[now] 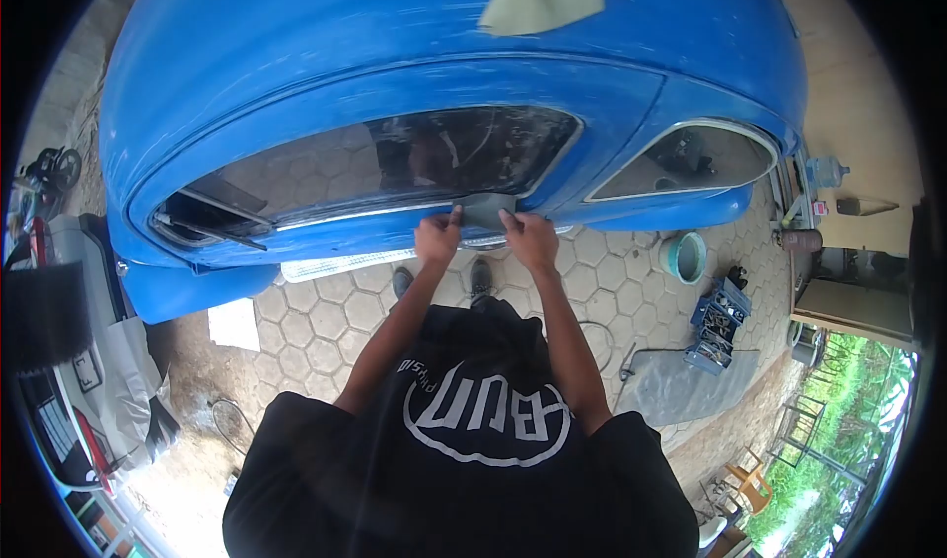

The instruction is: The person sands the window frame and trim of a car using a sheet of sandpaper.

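Stretched between my two hands is a small dark grey sheet that looks like sandpaper (486,211). My left hand (437,238) pinches its left edge, and my right hand (531,238) grips the right edge. Both hands are just beside the lower sill of the side window (464,153) of a blue car (385,79). Whether the sheet touches the car body cannot be made out. Pale scuffs mark the blue paint around the window. A pale greenish cloth (543,0) lies on the roof.
On the hexagonal paving (340,311) stand a teal bucket (685,258) and an open blue toolbox (717,321) beside a grey mat (681,385). A white sheet (234,324) lies at the left. Another vehicle (118,361) is parked at far left; a wooden chair (752,486) is at lower right.
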A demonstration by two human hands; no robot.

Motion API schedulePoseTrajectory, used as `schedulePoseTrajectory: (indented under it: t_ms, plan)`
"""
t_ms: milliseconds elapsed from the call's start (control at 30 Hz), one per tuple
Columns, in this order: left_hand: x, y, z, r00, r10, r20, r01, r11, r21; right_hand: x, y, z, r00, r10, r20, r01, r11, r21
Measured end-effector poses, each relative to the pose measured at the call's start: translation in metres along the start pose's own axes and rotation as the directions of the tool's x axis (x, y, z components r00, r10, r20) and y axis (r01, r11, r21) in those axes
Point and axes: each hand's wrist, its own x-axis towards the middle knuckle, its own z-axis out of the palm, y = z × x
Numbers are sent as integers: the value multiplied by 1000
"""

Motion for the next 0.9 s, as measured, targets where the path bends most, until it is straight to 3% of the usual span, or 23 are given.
schedulePoseTrajectory:
  t_ms: [133,333,433,533,633,733,867,900]
  plan:
    - [-12,31,53,999,18,45,-18,1000,0,2,18,-50,999,-17,-50,15,999,-37]
    - [-23,40,95,995,19,95,14,944,-328,3,21,-91,962,-245,-123,225,961,-161]
    - [-27,50,102,963,-84,256,213,821,-531,2,15,-102,939,-316,-131,296,942,-156]
    - [-34,62,89,873,-113,475,418,677,-606,0,12,-107,921,-364,-140,346,928,-138]
    - [-39,75,83,849,-121,515,482,577,-659,-4,2,-120,910,-389,-145,381,921,-77]
    - [-48,101,62,855,-69,514,441,619,-650,-12,-11,-138,903,-380,-200,391,920,19]
    - [-47,130,40,921,173,350,113,741,-662,-17,-22,-157,861,-347,-371,418,900,128]
    - [-48,135,37,946,221,238,-43,812,-583,-17,-23,-161,848,-339,-407,428,891,149]
